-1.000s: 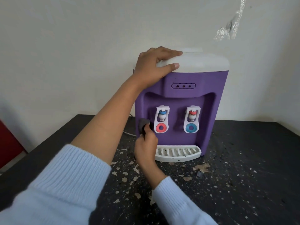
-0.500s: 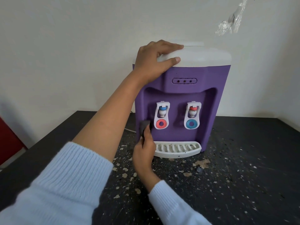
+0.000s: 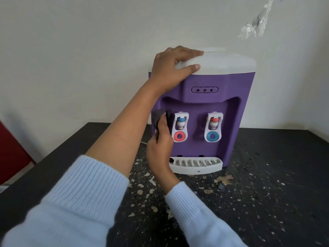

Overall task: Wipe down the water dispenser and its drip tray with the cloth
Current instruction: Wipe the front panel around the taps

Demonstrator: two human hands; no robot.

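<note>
A purple water dispenser (image 3: 231, 107) with a white lid (image 3: 227, 64) stands on a dark table against the wall. Two white taps (image 3: 180, 126) sit in its front recess above a white slotted drip tray (image 3: 197, 165). My left hand (image 3: 173, 68) grips the lid's left front corner, fingers on top and thumb along the front edge. My right hand (image 3: 161, 148) holds a small dark grey cloth (image 3: 157, 117) and presses it on the dispenser's left front edge, beside the left tap. Most of the cloth is hidden behind my fingers.
The dark table (image 3: 267, 202) is strewn with pale flakes and crumbs, thickest in front of the dispenser. A thin white cord (image 3: 143, 142) runs out at the dispenser's left. A red object (image 3: 10, 154) stands at the far left. Crumpled clear tape (image 3: 256, 22) hangs on the wall.
My right hand has slid the cloth upward along the dispenser's left front edge. My left hand has stayed on the lid. The view has shifted slightly.
</note>
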